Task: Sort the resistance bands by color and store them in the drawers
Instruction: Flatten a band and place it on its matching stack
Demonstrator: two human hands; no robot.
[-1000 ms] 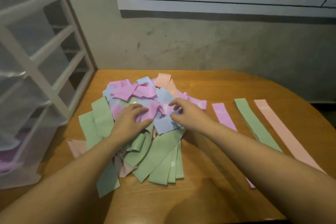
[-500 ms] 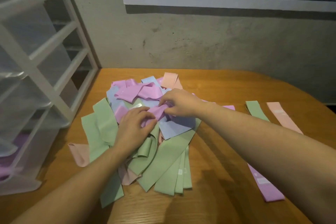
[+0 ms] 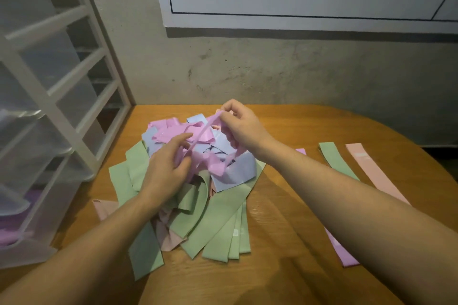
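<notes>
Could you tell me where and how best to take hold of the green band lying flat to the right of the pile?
Probably pinch the near end of the green band from above: it lies flat and straight, apart from the pink band beside it.

A wooden worktop with a rounded far-right edge is seen set against a grey wall. A tangled heap of bands in green, purple, blue and pink is spread across its left half. To the right of the heap, three single bands are laid out flat, apart from one another: a purple band nearest the heap, then a green band, then a pink band farthest out. A white drawer unit is stood at the worktop's left edge, just beside the heap.
</notes>
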